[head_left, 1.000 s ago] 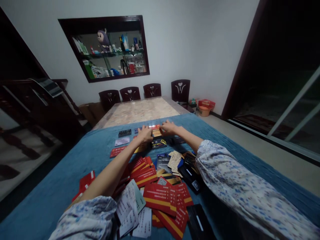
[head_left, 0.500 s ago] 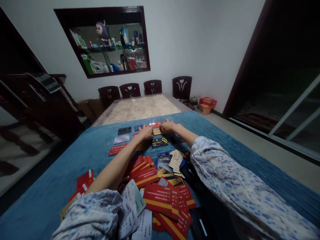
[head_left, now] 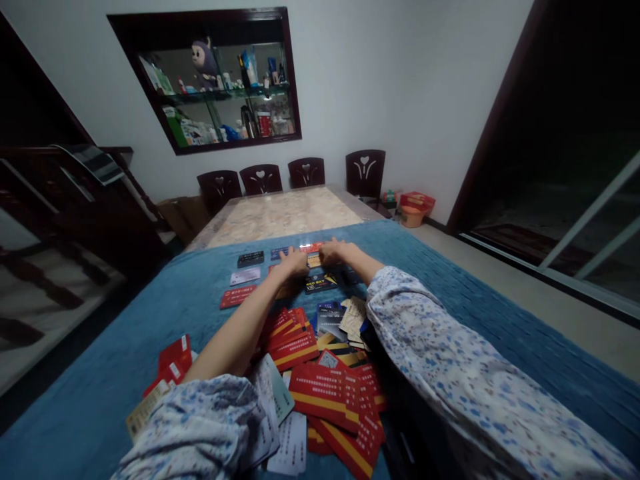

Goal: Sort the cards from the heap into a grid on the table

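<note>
A yellow card (head_left: 314,261) lies flat on the blue cloth (head_left: 125,333) between my two hands. My left hand (head_left: 296,262) grips its left edge, some fingers spread. On the opposite edge, the fingers of my right hand (head_left: 334,253) are curled in against it. Just beyond is a red card (head_left: 311,247); nearer me lies a black card marked VIP (head_left: 321,283). Left of my hands are a blue card (head_left: 280,253), a black card (head_left: 251,259), a pale card (head_left: 245,276) and a red card (head_left: 237,297). My hands partly cover other cards.
Piles of red-and-gold cards (head_left: 325,393), white cards (head_left: 289,443) and beige cards (head_left: 354,317) lie near my forearms. Red cards (head_left: 175,357) sit by my left sleeve. Past the cloth are the bare tabletop (head_left: 285,213) and several dark chairs (head_left: 366,172).
My right hand and forearm have shifted slightly left, closer against the yellow card. My left hand stays almost in place. The view has moved a little.
</note>
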The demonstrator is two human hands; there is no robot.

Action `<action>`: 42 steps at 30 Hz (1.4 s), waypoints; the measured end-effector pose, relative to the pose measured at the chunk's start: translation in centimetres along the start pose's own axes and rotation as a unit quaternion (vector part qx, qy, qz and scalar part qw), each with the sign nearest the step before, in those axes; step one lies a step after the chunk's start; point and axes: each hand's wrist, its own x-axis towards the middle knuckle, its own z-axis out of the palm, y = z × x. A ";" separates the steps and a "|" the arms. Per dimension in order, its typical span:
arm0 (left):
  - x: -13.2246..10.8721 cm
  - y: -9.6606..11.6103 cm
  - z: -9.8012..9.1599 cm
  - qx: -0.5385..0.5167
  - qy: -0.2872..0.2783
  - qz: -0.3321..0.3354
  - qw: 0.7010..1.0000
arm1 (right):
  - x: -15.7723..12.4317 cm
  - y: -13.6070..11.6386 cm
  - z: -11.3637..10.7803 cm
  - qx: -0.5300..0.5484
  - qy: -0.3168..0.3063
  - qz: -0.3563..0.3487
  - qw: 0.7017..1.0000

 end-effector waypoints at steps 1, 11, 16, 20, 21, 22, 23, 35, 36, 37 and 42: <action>-0.2 0.0 0.0 0.004 0.001 -0.002 1.000 | -0.1 -0.1 -0.1 -0.003 -0.001 0.003 1.000; -2.8 1.1 -1.1 0.024 0.048 -0.006 0.999 | -3.2 1.1 -0.9 -0.023 0.042 -0.010 0.999; -4.5 2.0 -1.5 0.018 0.069 0.002 0.997 | -5.6 2.0 -0.8 -0.022 0.060 -0.035 0.997; -6.1 2.9 -1.7 0.010 0.072 0.021 0.997 | -8.0 2.7 -0.3 -0.014 0.079 -0.047 0.996; -6.5 3.2 -1.6 0.005 0.076 0.027 0.997 | -8.6 2.9 -0.1 -0.013 0.083 -0.049 0.995; -6.8 3.4 -1.6 0.000 0.081 0.033 0.996 | -9.3 3.1 0.0 -0.011 0.086 -0.056 0.995; -7.2 3.7 -1.5 -0.006 0.086 0.039 0.995 | -10.0 3.3 0.2 -0.007 0.094 -0.062 0.994; -11.1 9.4 -1.0 -0.054 0.115 0.175 0.976 | -17.9 6.9 4.0 0.035 0.179 -0.071 0.981; -11.3 9.9 -1.0 -0.056 0.114 0.188 0.974 | -18.4 7.3 4.5 0.041 0.188 -0.073 0.979; -11.6 10.5 -1.0 -0.057 0.115 0.201 0.971 | -18.8 7.7 4.9 0.046 0.196 -0.074 0.977; -13.0 13.3 -0.7 -0.049 0.119 0.272 0.954 | -20.7 9.4 6.7 0.073 0.223 -0.076 0.969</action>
